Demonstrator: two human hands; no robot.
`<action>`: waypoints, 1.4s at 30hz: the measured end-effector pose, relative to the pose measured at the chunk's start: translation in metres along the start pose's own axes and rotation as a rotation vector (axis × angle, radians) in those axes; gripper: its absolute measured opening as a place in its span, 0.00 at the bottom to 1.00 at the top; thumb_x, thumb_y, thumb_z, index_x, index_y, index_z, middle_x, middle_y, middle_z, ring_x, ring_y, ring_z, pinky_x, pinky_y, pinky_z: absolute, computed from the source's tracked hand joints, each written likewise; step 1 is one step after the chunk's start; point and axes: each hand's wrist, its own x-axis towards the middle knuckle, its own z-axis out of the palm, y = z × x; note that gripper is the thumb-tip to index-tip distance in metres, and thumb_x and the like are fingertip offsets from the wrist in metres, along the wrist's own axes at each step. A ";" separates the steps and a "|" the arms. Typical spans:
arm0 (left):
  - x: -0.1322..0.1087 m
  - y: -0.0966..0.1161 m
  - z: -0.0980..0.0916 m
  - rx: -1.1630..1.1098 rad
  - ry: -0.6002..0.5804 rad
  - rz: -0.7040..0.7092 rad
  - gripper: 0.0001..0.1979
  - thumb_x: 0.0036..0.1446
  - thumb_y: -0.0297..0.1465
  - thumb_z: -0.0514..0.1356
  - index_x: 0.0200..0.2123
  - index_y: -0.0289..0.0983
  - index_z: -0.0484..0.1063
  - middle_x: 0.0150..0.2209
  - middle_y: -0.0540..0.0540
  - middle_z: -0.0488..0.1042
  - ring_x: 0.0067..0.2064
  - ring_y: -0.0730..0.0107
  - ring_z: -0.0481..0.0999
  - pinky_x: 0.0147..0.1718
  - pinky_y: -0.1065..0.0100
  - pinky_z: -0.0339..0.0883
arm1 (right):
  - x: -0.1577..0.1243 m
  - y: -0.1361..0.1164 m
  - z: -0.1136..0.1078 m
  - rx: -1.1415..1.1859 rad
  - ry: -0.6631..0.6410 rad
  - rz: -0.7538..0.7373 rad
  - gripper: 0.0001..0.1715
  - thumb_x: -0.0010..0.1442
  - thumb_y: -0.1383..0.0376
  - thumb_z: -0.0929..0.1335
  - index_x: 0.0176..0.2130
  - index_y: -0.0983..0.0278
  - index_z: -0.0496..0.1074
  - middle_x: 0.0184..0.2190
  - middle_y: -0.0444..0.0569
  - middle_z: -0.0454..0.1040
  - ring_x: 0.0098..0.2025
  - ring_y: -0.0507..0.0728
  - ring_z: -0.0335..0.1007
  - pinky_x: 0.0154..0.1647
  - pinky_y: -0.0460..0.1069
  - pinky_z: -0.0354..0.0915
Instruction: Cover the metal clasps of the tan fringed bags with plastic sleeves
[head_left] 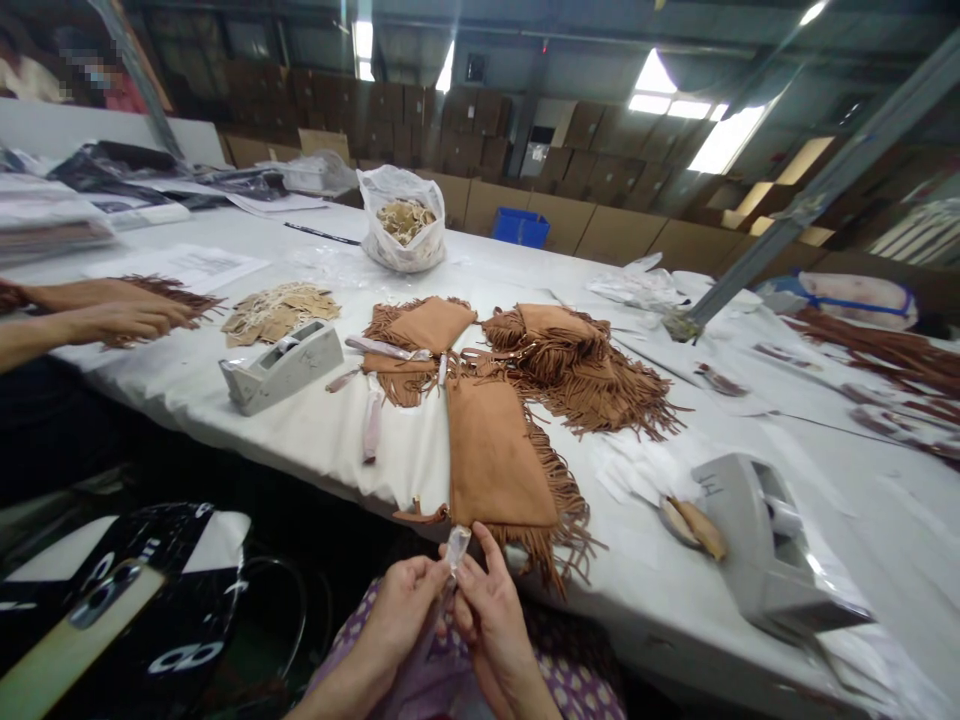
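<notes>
My left hand (401, 605) and my right hand (491, 605) meet at the table's front edge, both with fingers pinched on a clear plastic wrapper (457, 548). What lies inside the wrapper is hard to make out. Just beyond my fingers a tan fringed bag (499, 455) lies flat, its fringe hanging to the right and over the edge. A short tan strap (421, 514) sticks out at its lower left corner. Plastic-wrapped straps (371, 425) lie left of the bag. Behind it are another fringed bag (427, 325) and a heap of fringed bags (585, 365).
A grey tape dispenser (285, 368) stands at left, another tape dispenser (772, 540) at right. Tan tags (281, 310) are piled near a plastic bag (405, 220) of similar pieces. At far left a co-worker's hand (139, 315) rests on fringed material. A metal post (810, 190) rises at right.
</notes>
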 end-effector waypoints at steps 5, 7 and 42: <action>0.001 0.007 -0.008 -0.306 -0.296 -0.130 0.20 0.51 0.47 0.61 0.31 0.34 0.66 0.17 0.52 0.69 0.13 0.82 0.59 0.14 0.77 0.49 | 0.002 -0.013 -0.003 0.156 -0.172 0.166 0.46 0.49 0.63 0.75 0.60 0.52 0.51 0.24 0.35 0.69 0.12 0.40 0.40 0.14 0.38 0.43; -0.001 0.011 -0.011 -0.410 -0.443 -0.189 0.18 0.51 0.44 0.64 0.36 0.36 0.65 0.16 0.55 0.67 0.13 0.83 0.57 0.14 0.78 0.49 | 0.004 -0.015 -0.005 0.211 -0.231 0.180 0.43 0.49 0.64 0.75 0.58 0.52 0.55 0.22 0.33 0.65 0.12 0.39 0.36 0.13 0.37 0.39; 0.030 -0.001 -0.025 -0.217 0.300 0.142 0.22 0.50 0.43 0.62 0.43 0.33 0.73 0.39 0.40 0.78 0.34 0.66 0.75 0.32 0.69 0.67 | 0.056 -0.012 0.003 -1.618 0.067 -0.885 0.06 0.61 0.69 0.63 0.35 0.63 0.69 0.34 0.50 0.68 0.37 0.58 0.63 0.37 0.51 0.60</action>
